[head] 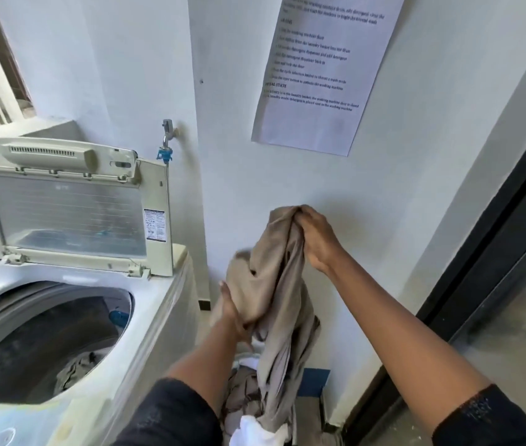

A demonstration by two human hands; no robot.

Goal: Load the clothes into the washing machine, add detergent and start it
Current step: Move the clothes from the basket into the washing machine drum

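A top-loading washing machine (pixel 155 320) stands at the left with its lid (pixel 71 207) raised against the wall. Dark and grey clothes (pixel 74 370) lie in its drum. To the right of the machine a beige garment (pixel 274 284) hangs in the air. My right hand (pixel 318 236) grips its top end. My left hand (pixel 234 313) clutches it lower down on its left side. Under the garment sits a pile of clothes (pixel 255 423), beige and white; whatever holds the pile is hidden.
A printed instruction sheet (pixel 319 72) is taped to the white wall above my hands. A tap with a blue fitting (pixel 165 146) juts from the wall beside the lid. A dark-framed glass door (pixel 512 284) lines the right side. A window is at the upper left.
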